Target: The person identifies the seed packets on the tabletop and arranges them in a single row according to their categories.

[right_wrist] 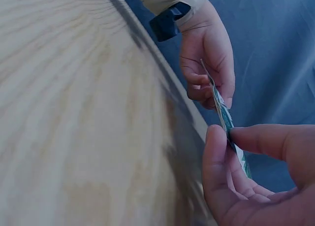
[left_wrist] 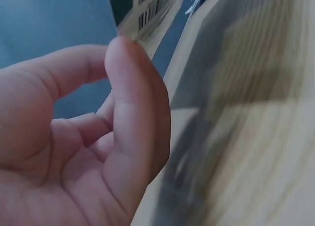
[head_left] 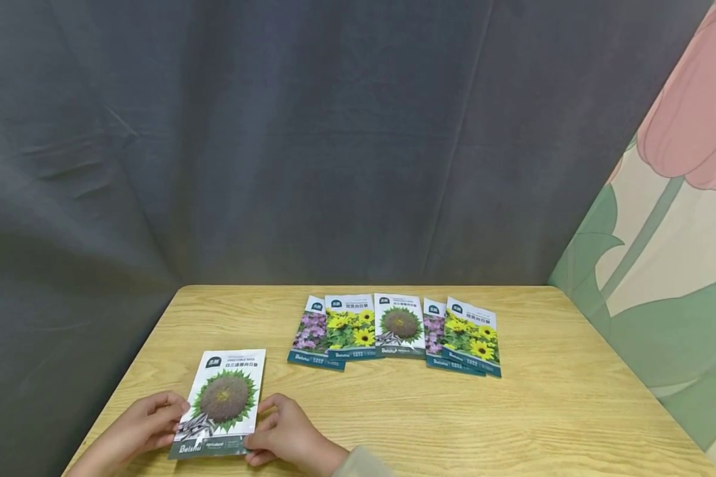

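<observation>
A seed packet (head_left: 223, 397) with a large sunflower head on its front is held by both hands at the table's near left. My left hand (head_left: 149, 427) pinches its left edge between thumb and fingers. At the lower right edge my right hand (head_left: 289, 434) pinches it too. Seen edge-on in the right wrist view, the thin packet (right_wrist: 224, 115) runs between the two hands, raised off the table. In the left wrist view part of the packet's back with a barcode (left_wrist: 152, 12) shows behind the fingers of the left hand (left_wrist: 98, 122).
Toward the back of the wooden table (head_left: 453, 424) lies a row of packets: purple-flower packets (head_left: 311, 331), yellow-flower packets (head_left: 352, 324) and another sunflower-head packet (head_left: 401, 324), partly overlapping. A dark grey curtain (head_left: 334, 146) hangs behind; a tulip-patterned surface (head_left: 662, 265) stands at right.
</observation>
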The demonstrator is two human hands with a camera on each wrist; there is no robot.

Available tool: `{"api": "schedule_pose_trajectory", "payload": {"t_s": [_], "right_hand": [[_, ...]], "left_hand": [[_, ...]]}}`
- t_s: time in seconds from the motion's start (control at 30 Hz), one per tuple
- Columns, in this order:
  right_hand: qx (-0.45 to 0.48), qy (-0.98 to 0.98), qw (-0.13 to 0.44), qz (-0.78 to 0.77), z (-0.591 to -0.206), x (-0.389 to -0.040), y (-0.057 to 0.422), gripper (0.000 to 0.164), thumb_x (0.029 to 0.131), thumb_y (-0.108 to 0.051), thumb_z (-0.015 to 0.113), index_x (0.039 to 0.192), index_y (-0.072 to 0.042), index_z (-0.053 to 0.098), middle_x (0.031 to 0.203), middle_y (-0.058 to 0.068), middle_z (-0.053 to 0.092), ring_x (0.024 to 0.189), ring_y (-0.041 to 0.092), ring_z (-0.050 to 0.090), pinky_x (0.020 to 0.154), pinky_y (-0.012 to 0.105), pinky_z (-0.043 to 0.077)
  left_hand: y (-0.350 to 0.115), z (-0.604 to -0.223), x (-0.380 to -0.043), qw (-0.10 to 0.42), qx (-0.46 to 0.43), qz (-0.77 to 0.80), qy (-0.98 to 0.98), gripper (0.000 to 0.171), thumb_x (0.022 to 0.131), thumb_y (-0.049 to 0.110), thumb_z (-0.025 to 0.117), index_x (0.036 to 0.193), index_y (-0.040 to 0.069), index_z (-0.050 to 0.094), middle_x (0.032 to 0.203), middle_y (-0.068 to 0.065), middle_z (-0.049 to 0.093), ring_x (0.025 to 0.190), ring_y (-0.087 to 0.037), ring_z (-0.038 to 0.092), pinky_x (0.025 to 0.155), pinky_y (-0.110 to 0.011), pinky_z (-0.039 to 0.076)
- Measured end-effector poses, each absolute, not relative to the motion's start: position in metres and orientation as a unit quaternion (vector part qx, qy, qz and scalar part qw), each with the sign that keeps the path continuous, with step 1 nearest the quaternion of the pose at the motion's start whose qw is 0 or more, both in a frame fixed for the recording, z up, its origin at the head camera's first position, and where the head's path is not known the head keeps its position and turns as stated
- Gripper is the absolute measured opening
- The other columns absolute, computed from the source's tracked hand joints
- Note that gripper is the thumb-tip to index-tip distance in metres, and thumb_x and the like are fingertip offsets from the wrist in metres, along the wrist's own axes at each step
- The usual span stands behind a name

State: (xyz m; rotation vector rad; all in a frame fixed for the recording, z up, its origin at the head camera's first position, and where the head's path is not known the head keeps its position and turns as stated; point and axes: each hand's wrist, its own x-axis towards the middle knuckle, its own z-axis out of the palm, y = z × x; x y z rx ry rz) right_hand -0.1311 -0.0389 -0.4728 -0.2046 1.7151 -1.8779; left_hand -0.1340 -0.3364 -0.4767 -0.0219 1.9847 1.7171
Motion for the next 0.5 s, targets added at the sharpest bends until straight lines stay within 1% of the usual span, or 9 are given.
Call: {"api": "schedule_pose_trajectory", "payload": {"t_s": [0.07, 0.17, 0.27, 0.4, 0.5], "right_hand": [[-0.077, 0.646, 0.298, -0.699, -0.475, -0.129, -0.041, 0.033, 0.087, 0.011, 0.07, 0.108, -0.005, 0.05, 0.073, 0.011, 0.069, 0.054, 0.01, 0.064, 0.056, 0.026, 0.059], [-0.075, 0.651, 0.306, -0.691, -0.477, -0.127, -0.043, 0.031, 0.087, 0.01, 0.07, 0.106, -0.004, 0.051, 0.07, 0.011, 0.068, 0.053, 0.009, 0.063, 0.054, 0.023, 0.058], [-0.071, 0.663, 0.302, -0.681, -0.479, -0.124, -0.045, 0.03, 0.086, 0.009, 0.072, 0.103, -0.005, 0.052, 0.067, 0.01, 0.067, 0.052, 0.008, 0.063, 0.051, 0.022, 0.057], [-0.067, 0.689, 0.289, -0.661, -0.481, -0.122, -0.049, 0.03, 0.083, 0.007, 0.076, 0.1, -0.007, 0.055, 0.063, 0.008, 0.067, 0.049, 0.006, 0.061, 0.046, 0.02, 0.053], [-0.066, 0.705, 0.28, -0.648, -0.48, -0.122, -0.05, 0.03, 0.082, 0.007, 0.077, 0.098, -0.008, 0.056, 0.062, 0.008, 0.068, 0.049, 0.007, 0.062, 0.046, 0.02, 0.052]], "left_hand": [[-0.34, -0.48, -0.133, 0.258, -0.006, 0.629, 0.733, 0.025, 0.11, 0.025, 0.045, 0.109, 0.005, 0.062, 0.086, -0.001, 0.053, 0.072, -0.01, 0.053, 0.068, -0.027, 0.053], [-0.34, -0.483, -0.133, 0.246, -0.025, 0.609, 0.754, 0.028, 0.108, 0.025, 0.05, 0.111, 0.0, 0.063, 0.085, -0.002, 0.056, 0.072, -0.011, 0.054, 0.067, -0.028, 0.055], [-0.339, -0.483, -0.132, 0.233, -0.032, 0.58, 0.78, 0.029, 0.105, 0.023, 0.054, 0.11, -0.005, 0.062, 0.084, -0.002, 0.058, 0.073, -0.013, 0.056, 0.067, -0.028, 0.056], [-0.34, -0.483, -0.13, 0.232, -0.015, 0.563, 0.793, 0.026, 0.104, 0.019, 0.055, 0.107, -0.006, 0.062, 0.082, -0.002, 0.058, 0.074, -0.014, 0.057, 0.067, -0.027, 0.057], [-0.34, -0.483, -0.13, 0.226, -0.011, 0.554, 0.801, 0.026, 0.104, 0.019, 0.055, 0.105, -0.006, 0.062, 0.081, -0.002, 0.058, 0.073, -0.014, 0.057, 0.066, -0.028, 0.057]]}}
